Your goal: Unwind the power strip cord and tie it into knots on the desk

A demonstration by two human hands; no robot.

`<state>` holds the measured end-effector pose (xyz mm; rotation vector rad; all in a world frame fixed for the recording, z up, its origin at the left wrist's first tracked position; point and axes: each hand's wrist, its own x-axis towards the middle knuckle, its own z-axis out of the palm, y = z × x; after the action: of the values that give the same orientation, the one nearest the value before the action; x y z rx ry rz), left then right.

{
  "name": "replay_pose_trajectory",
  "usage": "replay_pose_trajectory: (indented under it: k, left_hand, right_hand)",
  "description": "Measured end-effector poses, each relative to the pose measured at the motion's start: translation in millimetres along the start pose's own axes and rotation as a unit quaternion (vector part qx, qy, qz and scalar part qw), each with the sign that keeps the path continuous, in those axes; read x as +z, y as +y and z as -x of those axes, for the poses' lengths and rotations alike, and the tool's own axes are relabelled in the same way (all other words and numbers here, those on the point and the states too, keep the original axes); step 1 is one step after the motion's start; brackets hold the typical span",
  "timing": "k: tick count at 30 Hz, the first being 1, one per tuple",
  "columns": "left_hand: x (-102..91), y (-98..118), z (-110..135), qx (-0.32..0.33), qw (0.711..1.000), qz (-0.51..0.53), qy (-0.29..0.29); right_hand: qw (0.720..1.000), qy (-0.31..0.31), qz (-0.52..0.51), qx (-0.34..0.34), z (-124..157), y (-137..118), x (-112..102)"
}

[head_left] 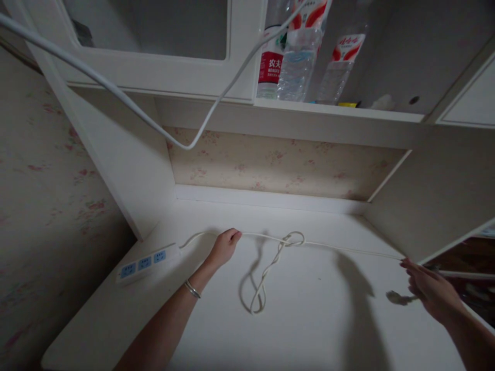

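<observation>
A white power cord stretches between my two hands above the white desk. My left hand, with a silver bangle at the wrist, is closed around it near the power strip. Far to the right, my right hand pinches the other stretch of cord. Midway, the cord forms a loose knotted loop, and a twisted length hangs from it toward me. The power strip lies at the left of the desk, its blue socket faces upward. What looks like the plug shows beside my right hand, dark and blurred.
Bottles stand on the shelf above the desk. A thick white cable hangs across the upper left, close to the camera. Cabinet side panels border the desk, and flowered wallpaper covers the back.
</observation>
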<state>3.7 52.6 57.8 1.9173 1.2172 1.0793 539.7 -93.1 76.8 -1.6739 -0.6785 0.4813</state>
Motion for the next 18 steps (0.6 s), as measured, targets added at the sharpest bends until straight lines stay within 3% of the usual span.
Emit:
replay_pose_trajectory:
  k: [3,8,11,14,16,18]
  left_hand:
    - [9.9,0,2,-0.006,1.0,0.0,0.005]
    - [22.8,-1,5,-0.011,1.0,0.002,-0.009]
    - [32.4,1,6,-0.007,1.0,0.001,-0.016]
    - [40.5,3,6,0.0,1.0,-0.001,-0.026]
    - [43.1,3,7,0.008,0.999,-0.005,-0.036]
    - [42.9,2,9,0.02,0.999,-0.011,-0.046]
  right_hand:
    - [0.995,-0.068,-0.05,0.045,19,-15,4]
    - [0.987,-0.129,-0.065,0.07,51,-41,13]
    - [0.974,-0.202,-0.08,0.071,70,-60,21]
    - [0.96,-0.277,-0.038,0.007,90,-82,33]
    - [0.951,-0.297,0.059,-0.06,103,-95,44]
    - [0.921,-0.302,0.195,-0.147,115,-105,57]
